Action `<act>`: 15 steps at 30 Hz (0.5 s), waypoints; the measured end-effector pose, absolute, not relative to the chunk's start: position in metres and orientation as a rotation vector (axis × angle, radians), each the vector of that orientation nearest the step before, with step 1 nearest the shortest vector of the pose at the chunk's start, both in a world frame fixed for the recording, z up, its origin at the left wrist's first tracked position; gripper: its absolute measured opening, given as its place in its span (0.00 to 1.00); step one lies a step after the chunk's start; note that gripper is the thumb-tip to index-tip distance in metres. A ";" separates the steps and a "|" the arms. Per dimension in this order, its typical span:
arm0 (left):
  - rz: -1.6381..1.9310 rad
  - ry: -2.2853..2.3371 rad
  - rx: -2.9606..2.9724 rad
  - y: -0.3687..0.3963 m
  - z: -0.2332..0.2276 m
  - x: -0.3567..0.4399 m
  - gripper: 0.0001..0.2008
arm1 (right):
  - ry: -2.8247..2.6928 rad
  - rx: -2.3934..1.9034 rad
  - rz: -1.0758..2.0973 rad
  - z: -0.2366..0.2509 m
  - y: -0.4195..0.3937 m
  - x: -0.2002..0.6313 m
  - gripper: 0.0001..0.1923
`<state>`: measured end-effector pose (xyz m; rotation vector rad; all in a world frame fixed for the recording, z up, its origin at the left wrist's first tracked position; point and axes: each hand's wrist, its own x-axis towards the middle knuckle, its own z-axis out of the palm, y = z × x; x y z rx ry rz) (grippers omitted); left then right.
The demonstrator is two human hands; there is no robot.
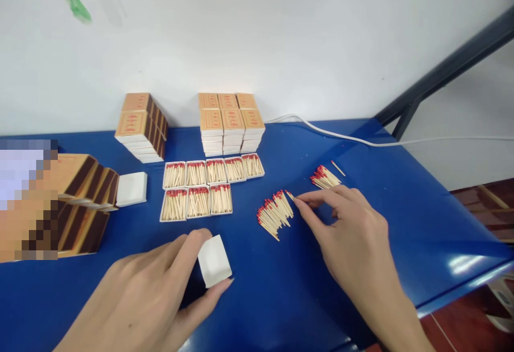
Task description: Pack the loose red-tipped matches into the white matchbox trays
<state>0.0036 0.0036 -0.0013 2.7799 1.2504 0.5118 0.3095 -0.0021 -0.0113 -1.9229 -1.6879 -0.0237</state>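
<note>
My left hand (pixel 160 282) grips a small white matchbox tray (pixel 214 261) between thumb and fingers, low over the blue table; no matches show in it. With thumb and index finger pinched, my right hand (pixel 349 234) holds a single match (pixel 289 195) by its plain end, the red head pointing up and left. Just left of those fingertips lies a loose pile of red-headed matches (pixel 275 213). A second pile (pixel 324 177) lies beyond the right hand, partly hidden by it. Two rows of matchbox trays filled with matches (pixel 197 202) stand beyond my left hand.
Stacked matchboxes (pixel 231 122) stand against the wall, with another stack (pixel 138 127) left of them. More matchboxes (pixel 84 191) fill the left side, beside a white tray (pixel 131 189). A white cable (pixel 341 135) crosses the back of the blue table (pixel 405 207). A dark metal bar (pixel 445 68) slants at right.
</note>
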 end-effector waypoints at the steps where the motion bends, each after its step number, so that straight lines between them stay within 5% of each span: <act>1: 0.512 1.246 2.781 0.004 -0.001 0.003 0.21 | -1.691 -1.912 0.008 -0.011 -0.003 0.310 0.16; 7: 0.510 1.259 2.780 0.005 -0.001 0.004 0.20 | -1.676 -1.910 0.070 -0.008 -0.005 0.326 0.12; 15: 0.486 1.257 2.784 0.005 -0.001 0.004 0.20 | -1.603 -2.083 -0.220 -0.006 -0.001 0.348 0.20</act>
